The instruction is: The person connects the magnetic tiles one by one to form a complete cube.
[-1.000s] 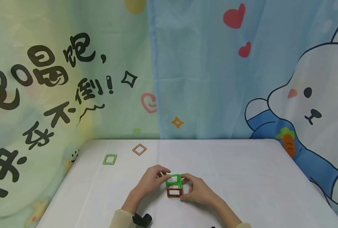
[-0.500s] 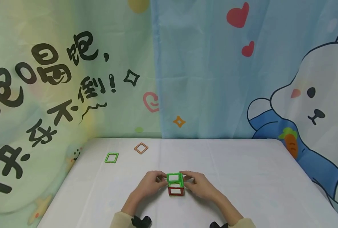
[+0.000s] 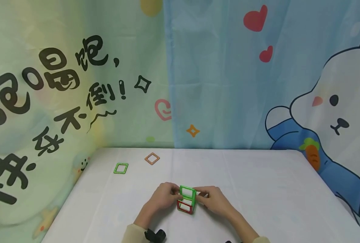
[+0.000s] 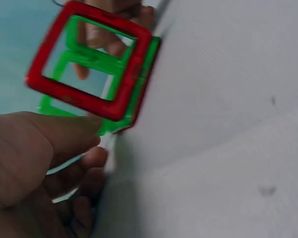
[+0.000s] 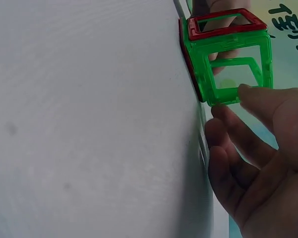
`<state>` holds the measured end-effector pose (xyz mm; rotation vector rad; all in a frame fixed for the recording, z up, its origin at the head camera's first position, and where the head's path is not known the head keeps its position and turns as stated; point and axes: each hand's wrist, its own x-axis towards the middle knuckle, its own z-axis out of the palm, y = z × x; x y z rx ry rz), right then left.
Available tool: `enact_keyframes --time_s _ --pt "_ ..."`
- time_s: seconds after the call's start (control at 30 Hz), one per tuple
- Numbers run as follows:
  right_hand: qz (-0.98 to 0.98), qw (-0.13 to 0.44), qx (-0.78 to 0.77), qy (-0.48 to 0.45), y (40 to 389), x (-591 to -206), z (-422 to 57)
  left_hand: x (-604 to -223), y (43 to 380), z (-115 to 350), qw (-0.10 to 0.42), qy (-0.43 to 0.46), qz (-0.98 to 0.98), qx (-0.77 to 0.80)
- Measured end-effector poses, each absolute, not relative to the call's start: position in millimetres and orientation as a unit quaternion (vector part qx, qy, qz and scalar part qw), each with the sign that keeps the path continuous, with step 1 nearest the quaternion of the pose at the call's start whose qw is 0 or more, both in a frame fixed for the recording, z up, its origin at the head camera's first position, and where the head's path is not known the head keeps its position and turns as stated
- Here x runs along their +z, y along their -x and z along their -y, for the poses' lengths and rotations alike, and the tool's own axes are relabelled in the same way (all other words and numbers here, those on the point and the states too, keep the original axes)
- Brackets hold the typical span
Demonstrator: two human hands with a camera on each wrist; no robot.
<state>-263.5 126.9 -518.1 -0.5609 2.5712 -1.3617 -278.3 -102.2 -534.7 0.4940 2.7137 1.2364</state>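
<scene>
Between my hands, at the table's near middle, stands a small box of magnetic tiles with a red frame (image 3: pixel 184 211) at the front and green frames behind. In the left wrist view that red tile (image 4: pixel 72 97) faces the camera, and a red edge shows along the box's base. My left hand (image 3: pixel 164 196) pinches the box's left side, its thumb by the red tile's corner. My right hand (image 3: pixel 211 199) holds the opposite side; in the right wrist view its thumb presses a green tile (image 5: pixel 226 96) and the other fingers curl below the edge.
A loose green magnetic tile (image 3: pixel 121 164) lies flat at the table's far left. Beside it, close to the back edge, is an orange tile (image 3: pixel 148 155) turned cornerwise. A printed curtain (image 3: pixel 216 84) hangs behind the white table (image 3: pixel 252 182).
The box has turned so its red front slants, right end nearer me. My right thumb has moved from the low front corner up to the box's side, and my left fingers have come down.
</scene>
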Motion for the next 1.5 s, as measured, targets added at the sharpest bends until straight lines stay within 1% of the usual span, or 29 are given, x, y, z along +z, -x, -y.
enact_keyframes --time_s 0.17,0.33,0.5,0.6,0.77,1.03,1.17,1.5 --pt "-0.861 0.096 -0.460 0.194 262 -519 -128 -532 271 115 0.112 -0.137 -0.855 0.488" --pt "-0.864 0.086 -0.459 0.187 262 -518 -130 -529 259 123 0.173 -0.156 -0.811 0.537" --pt "-0.865 0.093 -0.460 0.180 261 -519 -132 -528 243 124 0.198 -0.183 -0.796 0.542" --pt "-0.859 0.111 -0.465 0.183 258 -520 -133 -530 238 123 0.190 -0.188 -0.803 0.532" --pt "-0.852 0.119 -0.470 0.198 255 -518 -137 -533 237 118 0.154 -0.183 -0.832 0.500" --pt "-0.834 0.140 -0.476 0.243 249 -518 -142 -532 243 118 0.135 -0.196 -0.846 0.477" --pt "-0.831 0.130 -0.479 0.251 246 -519 -141 -534 251 120 0.128 -0.202 -0.845 0.479" --pt "-0.870 0.076 -0.428 0.232 244 -523 -131 -535 260 123 0.125 -0.196 -0.852 0.470"
